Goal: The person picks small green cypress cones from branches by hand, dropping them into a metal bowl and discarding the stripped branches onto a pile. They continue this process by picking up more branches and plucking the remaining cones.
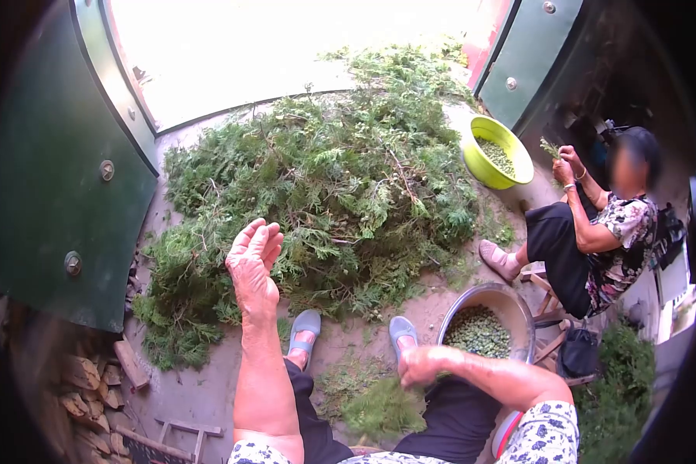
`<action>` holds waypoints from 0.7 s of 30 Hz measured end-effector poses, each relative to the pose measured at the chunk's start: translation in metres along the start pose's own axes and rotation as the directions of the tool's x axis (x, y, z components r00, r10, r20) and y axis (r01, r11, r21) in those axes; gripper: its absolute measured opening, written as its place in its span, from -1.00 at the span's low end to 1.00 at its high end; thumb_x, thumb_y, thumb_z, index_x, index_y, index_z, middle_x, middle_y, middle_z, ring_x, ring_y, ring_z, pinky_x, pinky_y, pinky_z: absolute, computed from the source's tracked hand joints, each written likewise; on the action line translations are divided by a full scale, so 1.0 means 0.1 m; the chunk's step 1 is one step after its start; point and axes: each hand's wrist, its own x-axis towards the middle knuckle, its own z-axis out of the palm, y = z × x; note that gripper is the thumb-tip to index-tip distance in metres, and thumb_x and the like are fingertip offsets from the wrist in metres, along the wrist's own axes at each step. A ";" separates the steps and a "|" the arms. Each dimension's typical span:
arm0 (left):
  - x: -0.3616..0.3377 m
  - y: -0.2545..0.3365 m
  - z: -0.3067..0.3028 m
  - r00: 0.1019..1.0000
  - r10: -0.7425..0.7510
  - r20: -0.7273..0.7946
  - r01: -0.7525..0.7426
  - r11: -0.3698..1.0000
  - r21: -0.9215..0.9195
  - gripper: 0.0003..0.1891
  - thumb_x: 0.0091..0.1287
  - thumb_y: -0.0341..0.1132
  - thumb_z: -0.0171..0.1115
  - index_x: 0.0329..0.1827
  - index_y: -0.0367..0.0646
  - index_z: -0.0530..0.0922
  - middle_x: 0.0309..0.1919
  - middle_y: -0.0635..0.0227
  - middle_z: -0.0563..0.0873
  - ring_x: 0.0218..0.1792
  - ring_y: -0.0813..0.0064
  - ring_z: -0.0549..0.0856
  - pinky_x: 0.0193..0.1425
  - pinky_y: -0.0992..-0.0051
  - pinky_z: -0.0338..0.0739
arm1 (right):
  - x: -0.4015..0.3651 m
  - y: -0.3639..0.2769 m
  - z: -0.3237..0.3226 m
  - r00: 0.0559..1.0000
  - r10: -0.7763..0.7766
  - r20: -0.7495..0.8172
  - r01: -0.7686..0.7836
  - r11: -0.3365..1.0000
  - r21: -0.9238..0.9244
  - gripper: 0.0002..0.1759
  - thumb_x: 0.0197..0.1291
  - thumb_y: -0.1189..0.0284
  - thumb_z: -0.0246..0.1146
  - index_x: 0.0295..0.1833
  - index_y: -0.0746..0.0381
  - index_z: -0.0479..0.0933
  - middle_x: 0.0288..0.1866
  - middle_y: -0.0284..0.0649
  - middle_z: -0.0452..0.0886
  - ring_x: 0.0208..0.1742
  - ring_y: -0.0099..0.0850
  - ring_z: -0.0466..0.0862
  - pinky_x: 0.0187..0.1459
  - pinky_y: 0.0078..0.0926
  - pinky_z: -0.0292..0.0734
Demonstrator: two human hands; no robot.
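Observation:
My left hand (255, 263) is stretched out over the near left edge of a large pile of evergreen branches (332, 185). Its fingers point up and lie fairly straight, with nothing visible in them. Above my lap, my right hand (421, 365) is curled closed and slightly blurred. A feathery green sprig (383, 406), also blurred, hangs just below that hand and appears gripped by it; the fingertips are hidden. Beside my right forearm stands a metal basin (524, 313) holding many small green cones or berries (478, 332).
A co-worker (595, 224) sits at the right, holding a small sprig (549, 148) in both hands. Near them is a yellow-green tub (510, 179) with green pickings. Split firewood (89, 394) and a wooden stool frame (189, 433) are at lower left. Green doors (62, 193) flank the bright opening.

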 end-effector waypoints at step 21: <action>0.01 0.13 -0.12 0.982 -0.023 -0.190 0.012 0.998 -0.062 -0.74 0.32 -0.36 0.17 0.03 -0.22 0.48 -0.21 0.29 0.68 -0.26 0.51 0.67 -0.18 0.55 0.57 | 0.76 0.58 -1.09 0.308 0.577 -0.756 0.767 0.320 0.557 -0.86 0.19 0.48 0.17 -0.16 0.28 0.53 -0.43 -0.25 0.62 -0.53 -0.49 0.63 -0.52 -0.54 0.56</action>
